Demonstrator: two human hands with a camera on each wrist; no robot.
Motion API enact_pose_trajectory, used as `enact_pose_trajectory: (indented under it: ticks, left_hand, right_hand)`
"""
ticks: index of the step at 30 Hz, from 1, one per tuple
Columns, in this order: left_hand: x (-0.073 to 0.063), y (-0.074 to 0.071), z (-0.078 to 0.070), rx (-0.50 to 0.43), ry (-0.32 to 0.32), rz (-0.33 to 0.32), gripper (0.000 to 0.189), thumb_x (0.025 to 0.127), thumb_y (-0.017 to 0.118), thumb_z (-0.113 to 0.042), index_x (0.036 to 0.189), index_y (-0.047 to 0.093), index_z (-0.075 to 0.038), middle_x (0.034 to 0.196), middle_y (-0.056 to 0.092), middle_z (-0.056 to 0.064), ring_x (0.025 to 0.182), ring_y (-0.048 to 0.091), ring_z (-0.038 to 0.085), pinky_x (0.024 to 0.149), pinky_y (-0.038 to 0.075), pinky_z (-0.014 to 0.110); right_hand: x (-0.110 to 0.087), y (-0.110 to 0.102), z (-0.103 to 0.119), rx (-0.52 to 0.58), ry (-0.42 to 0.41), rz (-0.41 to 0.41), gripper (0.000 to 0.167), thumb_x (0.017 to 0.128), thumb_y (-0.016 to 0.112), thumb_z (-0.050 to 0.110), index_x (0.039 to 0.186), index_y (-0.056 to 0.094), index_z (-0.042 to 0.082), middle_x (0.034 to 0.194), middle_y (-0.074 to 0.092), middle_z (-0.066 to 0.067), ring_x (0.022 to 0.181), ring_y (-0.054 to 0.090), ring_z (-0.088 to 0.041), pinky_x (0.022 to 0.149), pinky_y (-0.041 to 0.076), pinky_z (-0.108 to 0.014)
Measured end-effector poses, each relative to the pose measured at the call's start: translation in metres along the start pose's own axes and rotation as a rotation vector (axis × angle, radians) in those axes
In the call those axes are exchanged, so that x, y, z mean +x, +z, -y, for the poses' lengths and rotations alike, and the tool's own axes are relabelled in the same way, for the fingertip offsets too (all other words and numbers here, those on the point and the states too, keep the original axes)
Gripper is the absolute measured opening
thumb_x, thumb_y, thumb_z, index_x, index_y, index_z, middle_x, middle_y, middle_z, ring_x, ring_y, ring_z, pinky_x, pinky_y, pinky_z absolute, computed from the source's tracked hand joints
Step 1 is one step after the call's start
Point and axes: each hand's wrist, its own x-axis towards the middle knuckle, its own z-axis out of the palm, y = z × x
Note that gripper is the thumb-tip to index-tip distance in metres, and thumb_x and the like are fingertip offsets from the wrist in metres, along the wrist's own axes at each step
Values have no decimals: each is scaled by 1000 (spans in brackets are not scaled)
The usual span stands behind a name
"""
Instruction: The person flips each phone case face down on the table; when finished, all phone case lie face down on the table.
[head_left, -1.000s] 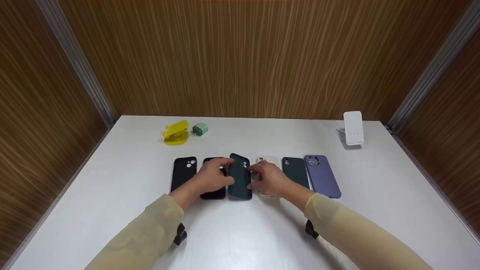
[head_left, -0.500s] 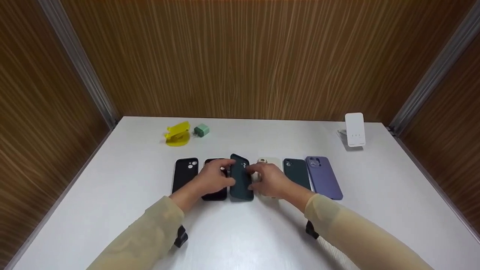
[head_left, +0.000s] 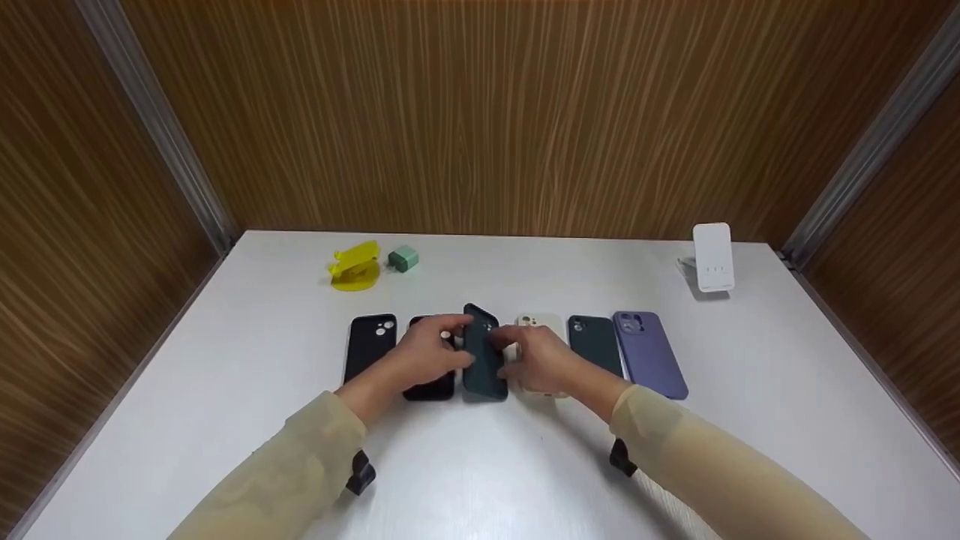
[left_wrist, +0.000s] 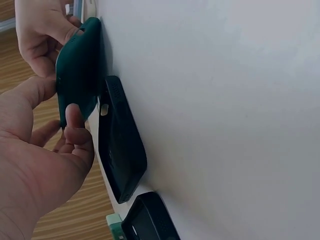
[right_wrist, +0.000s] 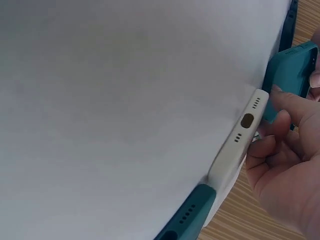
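A dark green phone case (head_left: pixel 484 364) stands tilted in the middle of the row, its left side raised off the table. My left hand (head_left: pixel 431 349) holds that raised left edge with thumb and fingertips. On the opposite side, my right hand (head_left: pixel 541 358) grips the right edge, index finger close to the camera holes. The left wrist view shows the flat face of the green case (left_wrist: pixel 80 70) between both hands. Under my left hand lies a black phone case (head_left: pixel 429 390), partly covered. A cream phone case (head_left: pixel 551 322) lies partly hidden beneath my right hand.
Another black phone case (head_left: pixel 367 349) lies at the row's left end. To the right are a second dark green case (head_left: pixel 596 345) and a purple case (head_left: pixel 651 356). Farther back stand a yellow phone stand (head_left: pixel 355 266), a green charger plug (head_left: pixel 403 259) and a white stand (head_left: pixel 712 257).
The green case tilts slightly more, and my right index finger reaches a little farther over its edge. Both hands keep their hold. The head view has shifted slightly.
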Motion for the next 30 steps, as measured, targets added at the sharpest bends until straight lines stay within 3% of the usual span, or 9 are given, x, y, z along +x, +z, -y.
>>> enact_pose_trajectory:
  ticks: [6, 12, 19, 23, 26, 28, 30]
  left_hand:
    - [-3, -2, -3, -74, 9, 5, 66, 94, 77, -11, 156, 53, -10, 129, 64, 9, 91, 64, 18, 74, 53, 29]
    - [-3, -1, -5, -163, -8, 19, 68, 95, 78, -11, 157, 52, -12, 134, 64, 10, 95, 67, 19, 81, 56, 30]
    - [-1, 5, -4, -256, 15, 27, 69, 93, 80, -11, 157, 52, -8, 137, 66, 11, 99, 70, 22, 94, 56, 35]
    - [-1, 7, -4, -258, 12, 23, 70, 93, 81, -14, 156, 53, -10, 138, 67, 7, 124, 61, 27, 115, 41, 46]
    - [-1, 9, -3, -274, 6, 31, 72, 92, 83, -16, 157, 52, -11, 141, 66, 6, 141, 49, 31, 122, 30, 52]
    - [-1, 9, -3, -287, 7, 38, 73, 92, 83, -18, 158, 51, -10, 143, 65, 7, 144, 47, 32, 122, 30, 53]
    - [-1, 10, -4, -312, 11, 53, 75, 92, 84, -18, 158, 50, -10, 146, 63, 8, 139, 54, 33, 120, 35, 52]
  right_hand:
    - [2, -11, 2, 185, 81, 50, 50, 96, 78, 9, 144, 64, 5, 129, 73, -10, 122, 67, -25, 102, 54, -47]
    - [1, -19, -2, 503, 228, 109, 48, 103, 69, 17, 148, 59, 3, 124, 73, -14, 108, 71, -27, 94, 57, -40]
    - [0, -20, -7, 873, 343, 120, 52, 106, 66, 17, 152, 51, -2, 130, 70, -22, 119, 71, -34, 100, 57, -44]
    - [-2, -20, -8, 933, 338, 121, 52, 107, 65, 18, 152, 50, -2, 133, 69, -23, 121, 69, -35, 102, 56, -46]
    - [-3, -19, -8, 956, 332, 120, 51, 107, 65, 18, 152, 51, -1, 134, 69, -23, 122, 69, -35, 103, 55, -47]
    - [-3, -18, -8, 968, 329, 118, 52, 106, 66, 18, 152, 51, -1, 134, 69, -23, 122, 69, -35, 103, 55, -47]
    - [-4, -18, -8, 977, 331, 110, 53, 106, 67, 19, 153, 51, 0, 133, 69, -23, 121, 69, -35, 103, 55, -47]
